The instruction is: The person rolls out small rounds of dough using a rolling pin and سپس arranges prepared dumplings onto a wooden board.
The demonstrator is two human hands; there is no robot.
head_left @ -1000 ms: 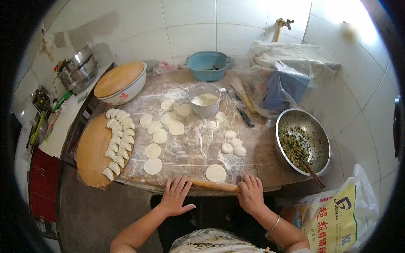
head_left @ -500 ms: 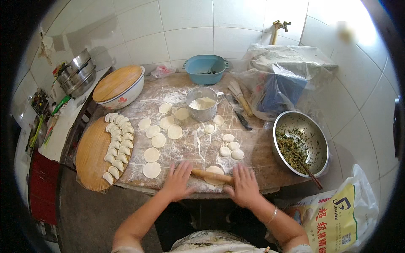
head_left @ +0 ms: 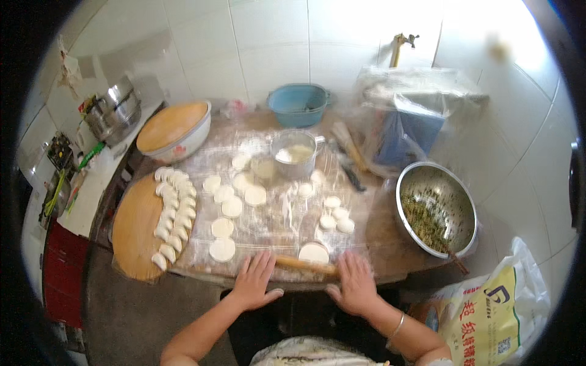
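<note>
A wooden rolling pin [head_left: 305, 266] lies crosswise near the table's front edge. My left hand [head_left: 255, 282] rests over its left end, fingers stretched out flat, and my right hand [head_left: 354, 283] lies the same way over its right end. Just beyond the pin is a round dough wrapper [head_left: 314, 251], its near edge against or under the wood. Several small dough pieces [head_left: 337, 218] sit behind it on the right. Rolled wrappers [head_left: 223, 228] are spread to the left, some overlapping. Flour [head_left: 289, 207] streaks the wooden table between them.
Folded dumplings [head_left: 174, 219] line a round wooden board [head_left: 131, 226] at left. A steel bowl of green filling [head_left: 436, 208] stands right, a flour sack [head_left: 488, 317] below it. Behind are a flour cup [head_left: 293, 154], a knife [head_left: 353, 177], a blue basin [head_left: 298, 105] and a covered bowl [head_left: 183, 143].
Both hands have drawn the rolling pin toward me, from across the wrapper to its near edge. More of the wrapper shows. The whole view has shifted slightly and is blurred.
</note>
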